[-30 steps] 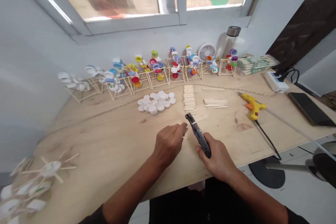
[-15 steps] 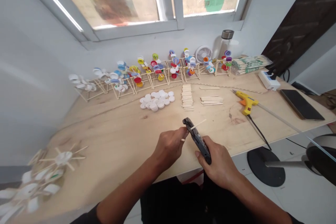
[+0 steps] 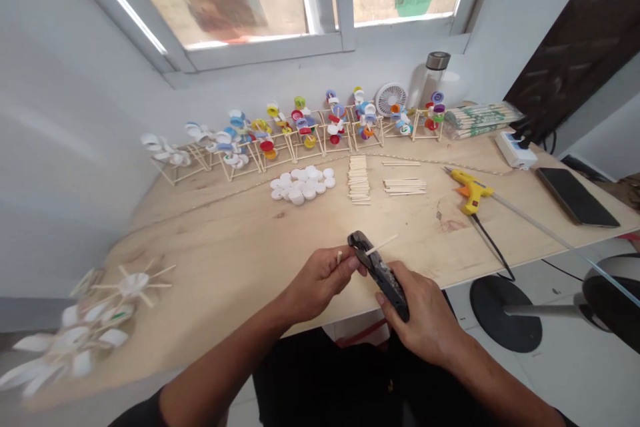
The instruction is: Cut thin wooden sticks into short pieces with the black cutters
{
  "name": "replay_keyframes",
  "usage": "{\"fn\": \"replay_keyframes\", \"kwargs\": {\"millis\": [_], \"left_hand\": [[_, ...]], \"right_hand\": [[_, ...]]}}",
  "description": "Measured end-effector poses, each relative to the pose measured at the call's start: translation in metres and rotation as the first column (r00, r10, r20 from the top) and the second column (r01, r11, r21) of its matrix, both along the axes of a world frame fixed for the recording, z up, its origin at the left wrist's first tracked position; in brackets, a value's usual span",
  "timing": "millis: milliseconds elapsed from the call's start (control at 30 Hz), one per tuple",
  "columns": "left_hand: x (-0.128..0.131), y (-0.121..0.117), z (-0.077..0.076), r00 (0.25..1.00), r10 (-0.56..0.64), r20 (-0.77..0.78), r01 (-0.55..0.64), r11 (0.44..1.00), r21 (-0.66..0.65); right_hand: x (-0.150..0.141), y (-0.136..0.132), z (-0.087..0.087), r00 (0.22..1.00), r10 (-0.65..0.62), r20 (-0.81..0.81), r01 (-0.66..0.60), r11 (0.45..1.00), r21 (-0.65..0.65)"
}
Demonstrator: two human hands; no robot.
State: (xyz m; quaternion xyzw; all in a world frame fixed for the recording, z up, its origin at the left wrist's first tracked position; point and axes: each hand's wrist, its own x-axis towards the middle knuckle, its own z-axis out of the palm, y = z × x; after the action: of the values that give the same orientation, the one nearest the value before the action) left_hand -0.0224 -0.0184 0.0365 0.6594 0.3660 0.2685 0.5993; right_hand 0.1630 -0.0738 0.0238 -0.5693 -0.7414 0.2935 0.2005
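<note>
The closed left hand pinches a thin wooden stick with its fingers, close against the head of the black cutters. The right hand wraps firmly around the cutters' handles. The stick crosses the cutters' jaws, above the plywood table. By the window, a clear plastic bag holds bundled wooden sticks, just beside a clear bottle with a metal cap; what the bottle holds is hard to tell.
</note>
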Motion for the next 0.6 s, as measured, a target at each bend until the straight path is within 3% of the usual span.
{"fn": "replay_keyframes", "kwargs": {"millis": [100,267,467,600], "left_hand": [[-0.001,0.003,-0.004,0.986,-0.038,0.164,0.075,0.971,-0.225],[-0.003,0.008,-0.007,0.983,-0.013,0.182,0.065,0.958,-0.278],[-0.005,0.019,-0.008,1.000,-0.017,0.024,0.020,0.993,-0.118],[-0.006,0.027,-0.013,0.988,0.016,-0.154,0.011,0.984,0.175]], "right_hand": [[-0.001,0.000,0.000,1.000,0.008,-0.026,-0.008,1.000,-0.008],[-0.006,0.002,-0.005,0.999,-0.003,-0.054,0.001,0.999,-0.041],[-0.012,0.011,-0.014,0.998,-0.033,-0.049,0.030,0.997,-0.065],[-0.016,0.019,-0.023,0.998,-0.062,-0.007,0.062,0.995,-0.078]]}}
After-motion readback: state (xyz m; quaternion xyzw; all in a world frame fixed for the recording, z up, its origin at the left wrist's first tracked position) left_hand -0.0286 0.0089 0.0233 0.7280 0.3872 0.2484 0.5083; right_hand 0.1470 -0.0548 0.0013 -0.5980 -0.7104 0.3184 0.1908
